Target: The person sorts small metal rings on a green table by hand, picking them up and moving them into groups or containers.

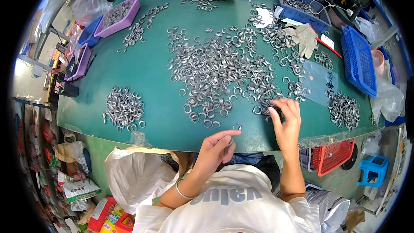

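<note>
Left hand point(217, 146) pinching a ring, right hand point(285, 118) fingers spread on ring pile point(224, 67); loose ring point(237, 127) at near tabletop point(146, 73) edge risks rolling off.

White printed T-shirt point(233, 203), silver bangle point(183, 193) on left wrist

Bare green desk point(151, 77) lay open between the big ring heap point(220, 69) and the smaller pile point(124, 108) toward its left edge.

I see small round silvery metal rings point(215, 67), dully shiny, heaped on a smooth matt green tabletop point(146, 73). The blue latticed plastic basket point(358, 60) looks glossy; the off-white cloth glove point(304, 39) looks soft and matt.
</note>
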Motion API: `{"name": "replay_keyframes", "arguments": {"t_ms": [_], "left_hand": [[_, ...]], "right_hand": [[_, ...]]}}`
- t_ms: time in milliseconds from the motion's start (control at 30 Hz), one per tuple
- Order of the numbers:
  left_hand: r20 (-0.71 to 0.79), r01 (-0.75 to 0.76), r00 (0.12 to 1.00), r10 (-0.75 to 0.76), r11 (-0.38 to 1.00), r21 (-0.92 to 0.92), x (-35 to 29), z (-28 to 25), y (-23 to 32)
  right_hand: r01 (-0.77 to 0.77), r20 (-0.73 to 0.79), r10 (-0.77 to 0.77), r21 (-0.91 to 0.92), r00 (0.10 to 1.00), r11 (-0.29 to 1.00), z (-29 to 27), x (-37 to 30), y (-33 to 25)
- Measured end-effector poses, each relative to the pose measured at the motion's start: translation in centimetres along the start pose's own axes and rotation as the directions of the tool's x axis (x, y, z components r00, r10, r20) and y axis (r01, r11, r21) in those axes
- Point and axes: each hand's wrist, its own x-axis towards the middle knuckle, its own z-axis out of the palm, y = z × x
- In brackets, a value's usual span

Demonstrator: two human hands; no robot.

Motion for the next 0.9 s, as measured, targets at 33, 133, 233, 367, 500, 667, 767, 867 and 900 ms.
{"name": "replay_keyframes", "arguments": {"t_ms": [33, 133, 233, 367, 500, 667, 767, 867, 900], "left_hand": [[0.052, -0.022, 0.998, 0.023, 0.999, -0.028, 0.3, -0.7, -0.3], [-0.009, -0.077, 0.997, 0.077, 0.997, 0.021, 0.7, -0.6, -1.2], [0.016, -0.087, 0.996, 0.086, 0.992, 0.087, 0.6, -1.5, -1.5], [-0.026, -0.187, 0.981, 0.193, 0.972, 0.142, 0.4, -0.2, -1.5], [0.066, -0.151, 0.988, 0.137, 0.932, 0.329, 0.6, 0.0, -1.4], [0.087, 0.089, 0.992, -0.087, 0.996, -0.022, 0.6, -1.9, -1.3], [0.089, 0.087, 0.993, -0.080, 0.992, -0.087, 0.1, -1.7, -1.2], [0.041, 0.042, 0.998, -0.042, 0.999, 0.006, 0.2, -1.7, -1.5], [0.026, 0.026, 0.999, -0.027, 0.999, 0.035, 0.3, -1.5, -1.6]], "right_hand": [[0.029, 0.037, -0.024, -0.136, 0.999, 0.990, 0.3, 0.5, -0.2], [0.096, 0.081, -0.075, -0.298, 0.994, 0.950, 2.0, 0.9, 1.2], [0.114, -0.013, -0.118, -0.177, 0.993, 0.978, 1.9, 0.7, 1.3], [-0.381, 0.393, 0.196, 0.475, 0.898, 0.793, 0.6, -1.8, -1.1], [-0.625, 0.737, 0.056, 0.528, 0.674, 0.575, 0.6, -3.5, -2.5], [-0.156, 0.367, 0.067, 0.217, 0.928, 0.964, -0.2, -1.3, -1.7], [0.138, 0.239, -0.061, -0.322, 0.969, 0.937, 0.9, -0.4, -1.1], [0.174, 0.148, -0.137, -0.281, 0.980, 0.944, 1.9, -0.9, 0.3], [0.136, 0.091, -0.119, -0.219, 0.989, 0.966, 1.9, -1.1, 0.5]]}}
